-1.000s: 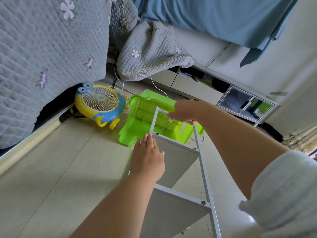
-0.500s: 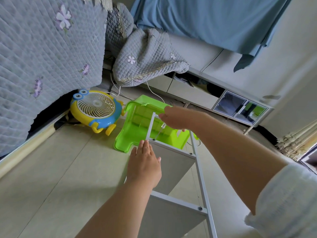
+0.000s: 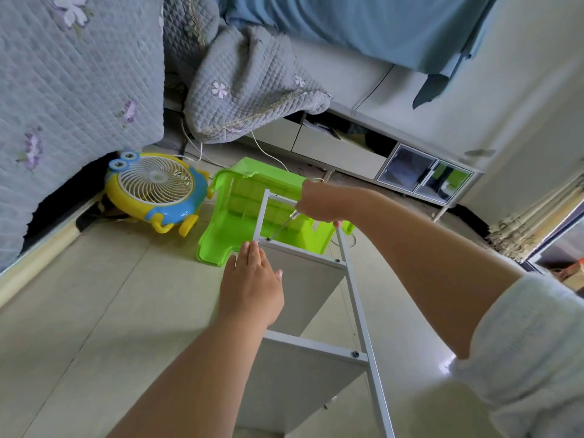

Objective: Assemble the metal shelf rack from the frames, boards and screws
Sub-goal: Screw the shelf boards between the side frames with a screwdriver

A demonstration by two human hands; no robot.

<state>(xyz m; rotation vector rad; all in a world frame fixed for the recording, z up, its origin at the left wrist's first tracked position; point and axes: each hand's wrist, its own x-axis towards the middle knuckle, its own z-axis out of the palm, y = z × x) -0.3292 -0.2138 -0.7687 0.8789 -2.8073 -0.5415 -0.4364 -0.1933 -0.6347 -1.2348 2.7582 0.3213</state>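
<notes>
Bracing and driving: shelf rack [image 3: 316,298] lying on its side on the tiled floor [image 3: 94,311], partly assembled.
Left hand [image 3: 251,287] rests flat on the upper board [image 3: 303,286], fingers straight and together at the frame's corner; right hand [image 3: 319,203] grips a slim hex key [image 3: 281,227], tip at the corner screw [image 3: 268,239]. Judged: thin steel frame, light and stiff but prone to racking, so hold near the joint. Versus 0.5 s ago: the key now meets the screw; left hand unmoved.
</notes>
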